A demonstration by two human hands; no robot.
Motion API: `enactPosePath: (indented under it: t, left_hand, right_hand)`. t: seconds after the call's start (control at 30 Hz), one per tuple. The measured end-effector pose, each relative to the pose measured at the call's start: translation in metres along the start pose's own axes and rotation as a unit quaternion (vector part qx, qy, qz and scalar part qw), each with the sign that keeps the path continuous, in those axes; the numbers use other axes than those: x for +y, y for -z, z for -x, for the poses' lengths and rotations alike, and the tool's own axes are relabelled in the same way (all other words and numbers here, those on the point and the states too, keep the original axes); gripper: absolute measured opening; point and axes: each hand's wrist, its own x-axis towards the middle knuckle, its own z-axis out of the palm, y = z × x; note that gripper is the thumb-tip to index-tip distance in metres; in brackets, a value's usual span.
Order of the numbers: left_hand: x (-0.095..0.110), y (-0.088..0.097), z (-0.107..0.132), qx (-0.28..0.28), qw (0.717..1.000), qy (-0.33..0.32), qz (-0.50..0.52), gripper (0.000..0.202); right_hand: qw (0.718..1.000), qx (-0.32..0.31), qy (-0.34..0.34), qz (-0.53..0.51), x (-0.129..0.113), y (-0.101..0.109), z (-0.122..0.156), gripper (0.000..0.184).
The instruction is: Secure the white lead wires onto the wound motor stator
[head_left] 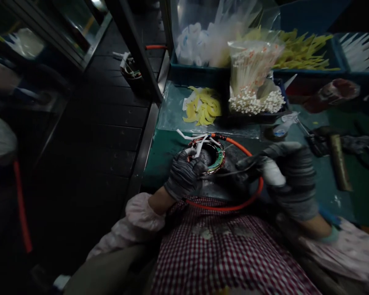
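Note:
A ring-shaped motor stator with copper windings and a green inner band sits on the bench in front of me. White sleeved wires and a thick orange cable come off its top; the cable loops right and back toward my lap. My left hand, in a dark grey glove, grips the stator's left rim by the wires. To the right, my gloved right hand is closed, with white wrapping on one finger. A thin strand runs from the stator's lower edge toward its fingertips, which are dark and blurred.
Yellow strips lie behind the stator. Beside them, a bag of thin white sleeves stands in a dark tray. Blue bins line the back. A wooden-handled tool lies right. Another stator rests on the conveyor, left of a metal post.

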Motion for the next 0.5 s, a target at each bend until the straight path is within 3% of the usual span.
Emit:
enactPosePath:
  t: [0.1, 0.17, 0.4, 0.5]
  left_hand:
    - [0.003, 0.009, -0.003, 0.002, 0.998, -0.064, -0.009, 0.033]
    - [0.003, 0.014, -0.005, 0.004, 0.996, -0.088, -0.024, 0.034]
    - [0.0, 0.016, -0.005, 0.004, 0.995, -0.092, -0.032, 0.033]
    - [0.001, 0.016, -0.005, 0.0, 0.997, -0.075, -0.033, 0.034]
  right_hand:
    - [0.996, 0.086, -0.01, 0.031, 0.007, -0.012, 0.022, 0.018]
    - [0.994, 0.102, -0.032, 0.026, 0.001, -0.013, 0.031, 0.021]
    - [0.985, -0.031, -0.114, -0.126, -0.035, 0.001, 0.056, 0.014]
    - [0.974, -0.02, -0.152, -0.168, -0.032, 0.006, 0.066, 0.013]
